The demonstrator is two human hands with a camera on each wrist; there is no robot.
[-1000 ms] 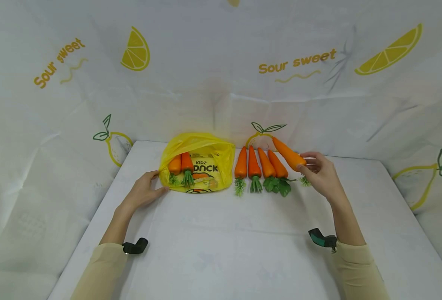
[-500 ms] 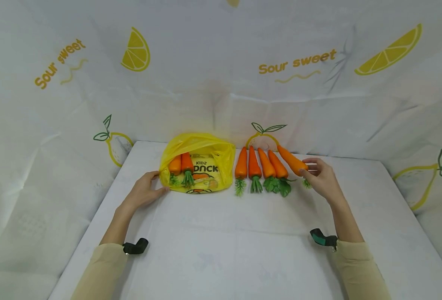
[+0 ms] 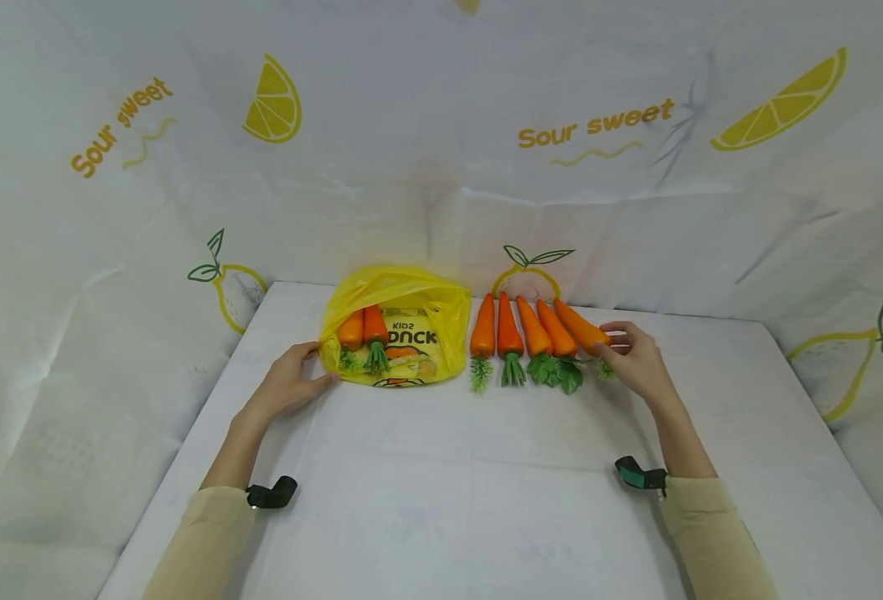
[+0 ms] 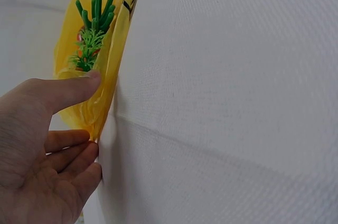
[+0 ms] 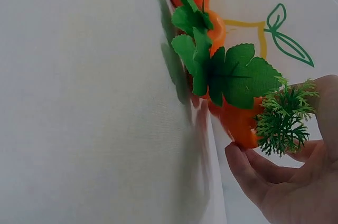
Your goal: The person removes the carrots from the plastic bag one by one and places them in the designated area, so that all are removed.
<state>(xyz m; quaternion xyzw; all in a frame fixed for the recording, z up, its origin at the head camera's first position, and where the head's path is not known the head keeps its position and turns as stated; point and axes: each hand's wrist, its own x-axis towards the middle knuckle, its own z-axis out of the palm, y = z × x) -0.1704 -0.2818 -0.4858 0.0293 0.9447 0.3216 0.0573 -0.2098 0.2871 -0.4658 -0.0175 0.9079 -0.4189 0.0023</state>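
Note:
My left hand (image 3: 291, 382) holds the left edge of a yellow plastic bag (image 3: 451, 325), thumb on the rim and fingers at its lower corner. Two carrots with green tops lie in the mouth of the bag; one is the red-orange carrot (image 3: 375, 323). In the left wrist view their green stems (image 4: 95, 15) stick out past my thumb. My right hand (image 3: 640, 360) grips the thick end of an orange carrot (image 3: 580, 327), its fine feathery leaves (image 5: 285, 118) beside my fingers. This carrot lies slanted at the right end of a row.
Several more carrots lie side by side between the bag and my right hand, among them a red-orange carrot (image 3: 509, 325) and one with broad green leaves (image 5: 240, 76). A white cloth covers the table (image 3: 456, 483); a lemon-printed sheet (image 3: 411, 183) hangs behind.
My right hand has lowered the carrot and moved it left, down beside the others in the row. My left hand and the bag have stayed where they were.

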